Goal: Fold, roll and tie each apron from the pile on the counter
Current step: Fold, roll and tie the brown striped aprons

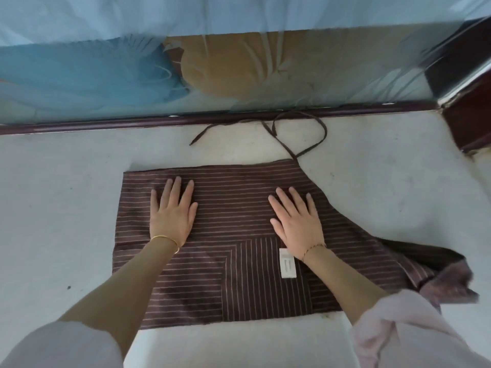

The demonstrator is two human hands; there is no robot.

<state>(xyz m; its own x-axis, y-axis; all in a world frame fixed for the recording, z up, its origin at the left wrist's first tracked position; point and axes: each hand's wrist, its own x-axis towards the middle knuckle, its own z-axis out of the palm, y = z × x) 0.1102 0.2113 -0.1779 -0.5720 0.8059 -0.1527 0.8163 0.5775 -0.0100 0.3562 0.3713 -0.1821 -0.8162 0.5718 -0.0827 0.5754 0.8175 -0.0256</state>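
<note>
A brown apron (233, 216) with thin pale stripes lies folded flat on the white counter (53, 197). A pocket with upright stripes and a white label (287, 264) show on its near half. My left hand (172, 211) presses flat on the apron's left part, fingers straight. My right hand (297, 221) lies flat on its right part, fingers spread. The apron's dark tie strings (297, 128) loop loosely on the counter beyond its far edge. At the right, a bunched part of the apron (449, 277) spills off the folded shape.
A dark rail (132, 123) runs along the back of the counter, with patterned glass (212, 70) in blue and tan above it. A dark wooden corner piece (467, 123) stands at the far right. The counter's front edge is near my body.
</note>
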